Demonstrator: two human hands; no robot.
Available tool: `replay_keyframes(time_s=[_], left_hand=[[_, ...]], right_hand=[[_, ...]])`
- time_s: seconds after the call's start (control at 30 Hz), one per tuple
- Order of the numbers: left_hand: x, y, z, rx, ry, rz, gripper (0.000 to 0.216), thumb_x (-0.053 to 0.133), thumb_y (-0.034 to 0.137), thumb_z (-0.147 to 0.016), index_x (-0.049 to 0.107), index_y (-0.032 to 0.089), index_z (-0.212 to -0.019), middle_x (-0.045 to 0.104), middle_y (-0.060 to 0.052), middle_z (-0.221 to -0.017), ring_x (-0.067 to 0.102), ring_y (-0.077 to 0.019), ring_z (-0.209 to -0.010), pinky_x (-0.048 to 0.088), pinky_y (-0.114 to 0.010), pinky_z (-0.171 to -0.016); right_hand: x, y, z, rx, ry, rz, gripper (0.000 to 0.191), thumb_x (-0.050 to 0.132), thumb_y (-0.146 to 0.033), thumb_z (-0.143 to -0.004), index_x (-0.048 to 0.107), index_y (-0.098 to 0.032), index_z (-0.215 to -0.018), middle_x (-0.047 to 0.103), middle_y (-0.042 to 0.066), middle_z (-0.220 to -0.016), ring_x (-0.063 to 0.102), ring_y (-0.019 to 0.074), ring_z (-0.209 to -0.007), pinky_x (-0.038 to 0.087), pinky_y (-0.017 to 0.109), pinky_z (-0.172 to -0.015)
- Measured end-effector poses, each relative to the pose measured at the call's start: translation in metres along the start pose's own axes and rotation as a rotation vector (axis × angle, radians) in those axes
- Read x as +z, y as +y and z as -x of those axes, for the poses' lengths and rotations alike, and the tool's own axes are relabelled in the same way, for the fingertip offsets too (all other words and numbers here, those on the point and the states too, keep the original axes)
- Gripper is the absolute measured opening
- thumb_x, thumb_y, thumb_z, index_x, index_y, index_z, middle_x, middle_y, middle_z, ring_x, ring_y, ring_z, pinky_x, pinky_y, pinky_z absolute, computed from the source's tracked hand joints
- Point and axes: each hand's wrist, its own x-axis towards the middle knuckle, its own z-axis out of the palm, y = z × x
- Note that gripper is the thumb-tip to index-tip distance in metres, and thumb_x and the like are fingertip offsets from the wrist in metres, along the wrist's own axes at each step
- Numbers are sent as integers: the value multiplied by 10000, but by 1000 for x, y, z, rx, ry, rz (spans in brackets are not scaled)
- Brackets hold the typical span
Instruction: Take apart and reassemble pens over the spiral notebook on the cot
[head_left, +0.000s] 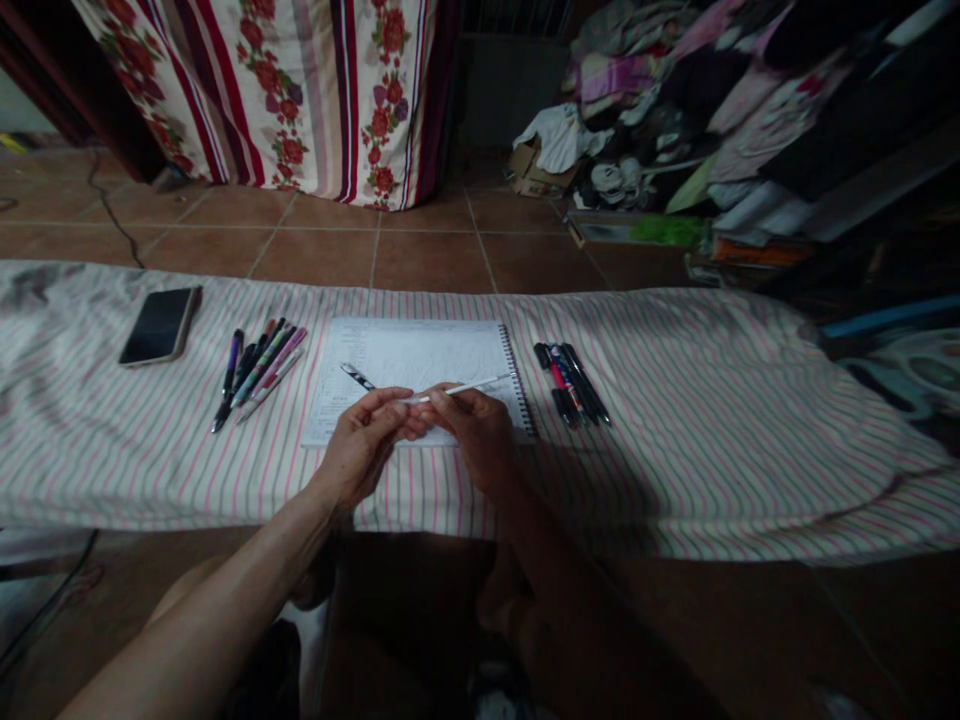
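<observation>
Over the open notebook [435,345], my two hands meet around a thin white rod [480,382] that looks like a pen refill. My right hand [480,425] pinches it between thumb and fingers, and its long end points right toward the spiral binding. At the rod's other end, my left hand [367,435] has thumb and fingertips closed on it. Part of the rod is covered by my fingers. A black-and-white patterned pen [357,376] lies on the page just beyond my left hand, its lower end hidden by that hand.
Several pens [262,365] lie bunched left of the notebook, with a phone [160,325] farther left. To the right sits another group of pens [574,385]. A striped cloth [712,420] covers the low surface. Beyond are a floral curtain [300,90] and piled clothes [630,80].
</observation>
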Motion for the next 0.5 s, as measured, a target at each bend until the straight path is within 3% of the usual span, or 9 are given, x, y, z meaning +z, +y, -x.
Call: replay_keyframes(time_s=[0.2,0.33,0.4,0.5], left_hand=[[-5,1,1,134,138,-225,238,662,279,-717,614,117,-885,667,-49,-688,626,-142,-587,495,-267,-599],[-20,3,-2,514,223,-800,139,568,241,-781,663,177,-858,643,-44,-810,614,-172,-770,497,-319,-747],[-29,5,-5,681,164,-1112,182,526,203,-800,687,206,-887,620,-62,-973,584,-203,-920,475,-359,-839],[-39,8,-10,780,56,-1433,245,511,155,-809,696,237,-946,598,-69,-1137,493,-265,-1092,432,-429,-915]], right_hand=[[-5,-5,-3,-42,75,14,260,729,-401,-643,697,-150,-700,711,48,-757,666,151,-661,569,320,-707],[-10,-4,-5,-39,111,43,262,730,-398,-641,694,-150,-718,711,44,-710,673,160,-649,575,330,-702],[-12,-3,-5,-36,121,55,270,732,-401,-636,691,-147,-719,710,43,-687,676,167,-643,578,335,-698],[-14,-3,-4,-30,115,68,267,729,-398,-642,691,-146,-720,712,44,-682,683,172,-651,577,337,-702]])
